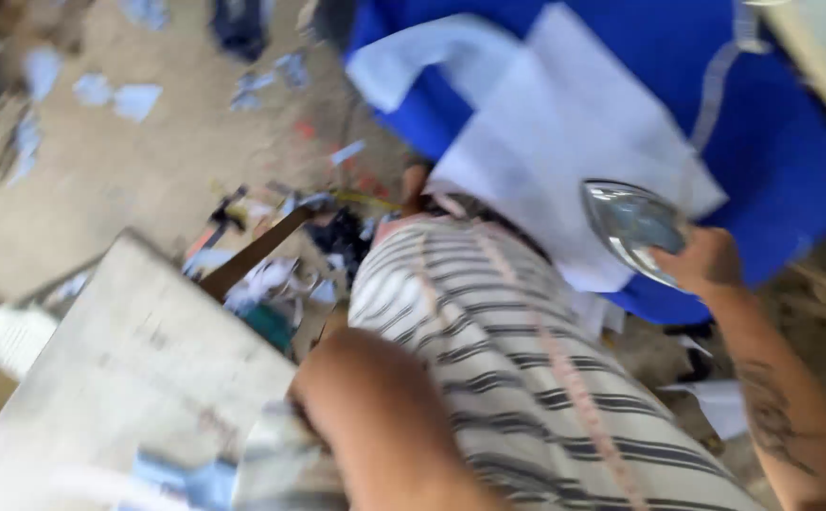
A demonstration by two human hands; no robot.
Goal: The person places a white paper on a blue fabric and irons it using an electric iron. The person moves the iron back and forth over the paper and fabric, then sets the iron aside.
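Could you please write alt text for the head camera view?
The person's right hand holds a shiny clothes iron over white fabric pieces on blue cloth. Their left arm reaches down beside striped clothing; the picture is blurred.

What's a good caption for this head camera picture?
Right hand lifts a shiny iron above white cloth.
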